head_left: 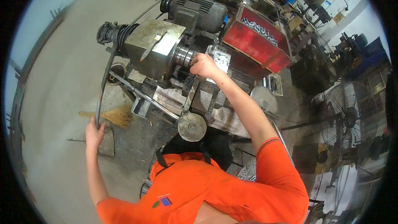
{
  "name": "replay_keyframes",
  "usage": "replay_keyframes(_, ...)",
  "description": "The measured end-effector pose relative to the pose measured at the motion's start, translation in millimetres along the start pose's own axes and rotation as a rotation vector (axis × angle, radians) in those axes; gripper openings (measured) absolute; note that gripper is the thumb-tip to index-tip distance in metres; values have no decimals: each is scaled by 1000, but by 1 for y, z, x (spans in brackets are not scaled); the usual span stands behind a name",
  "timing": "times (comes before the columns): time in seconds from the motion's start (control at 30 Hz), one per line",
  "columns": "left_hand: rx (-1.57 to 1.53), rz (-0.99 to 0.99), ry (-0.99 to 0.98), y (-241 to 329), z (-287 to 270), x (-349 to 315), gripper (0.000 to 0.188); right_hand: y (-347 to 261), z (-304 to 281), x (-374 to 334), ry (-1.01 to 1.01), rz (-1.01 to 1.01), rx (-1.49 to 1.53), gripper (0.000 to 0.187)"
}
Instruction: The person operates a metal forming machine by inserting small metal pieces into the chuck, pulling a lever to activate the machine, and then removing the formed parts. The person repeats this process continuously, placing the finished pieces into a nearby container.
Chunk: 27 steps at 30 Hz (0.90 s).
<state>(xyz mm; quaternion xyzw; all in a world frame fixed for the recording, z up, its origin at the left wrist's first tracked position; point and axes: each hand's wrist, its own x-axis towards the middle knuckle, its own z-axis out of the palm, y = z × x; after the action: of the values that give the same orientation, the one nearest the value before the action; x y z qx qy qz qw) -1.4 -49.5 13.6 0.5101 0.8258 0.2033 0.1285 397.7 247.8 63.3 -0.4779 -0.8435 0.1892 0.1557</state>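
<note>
I stand at a greasy grey lathe and wear an orange shirt. My left hand grips the lower end of a long dark lever that runs up to the machine's left end. My right hand reaches forward to the steel chuck; its fingers are closed around something small there, which I cannot make out. A round metal handwheel sits on the machine's near side, below my right forearm.
A grey electric motor sits behind the lathe. A red bin with several shiny metal parts stands at the right. A straw broom lies on the concrete floor. A floor fan stands at far right.
</note>
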Motion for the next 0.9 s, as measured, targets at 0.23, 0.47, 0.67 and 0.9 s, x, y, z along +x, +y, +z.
replay_keyframes(0.23, 292, -9, 91, 10, 2, -4, 29, -18, -10, 5, -90, 76, 1, 32)
replay_keyframes(0.47, 719, -11, 214, -103, -37, 59, 16, -31, -18, -2, -34, 80, -16, 28)
replay_keyframes(0.67, 791, 216, 274, -150, -63, 123, 12, -40, -23, -3, -48, 149, -63, 27)
replay_keyframes(0.9, 250, 239, 584, -51, -13, 125, 29, 4, -60, -92, 377, -190, 8, 36)
